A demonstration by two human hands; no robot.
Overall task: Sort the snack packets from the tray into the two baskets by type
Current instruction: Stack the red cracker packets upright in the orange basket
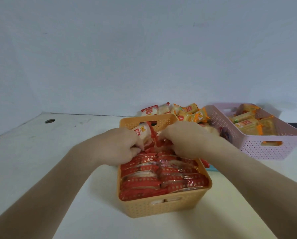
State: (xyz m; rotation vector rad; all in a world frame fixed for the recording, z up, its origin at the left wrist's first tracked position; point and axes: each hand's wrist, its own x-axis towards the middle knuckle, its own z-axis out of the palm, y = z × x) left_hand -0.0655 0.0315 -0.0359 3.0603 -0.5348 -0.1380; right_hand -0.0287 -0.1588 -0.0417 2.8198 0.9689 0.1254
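Head view. Orange basket (163, 209), centre of white worktop (75, 213): packed with rows of red snack packets (144, 183). Left hand (116, 145): pinching a tilted red-and-white packet (144, 132) at the basket's far end. Right hand (184, 140): fingers curled down among the packets; grip cannot be told. Pink basket (264, 149), right: holds yellow packets (246, 125). Loose mixed packets (187, 114): heaped behind.

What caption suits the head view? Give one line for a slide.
Left hand and right hand arrange red packets in the orange basket; yellow packets lie in the pink basket.
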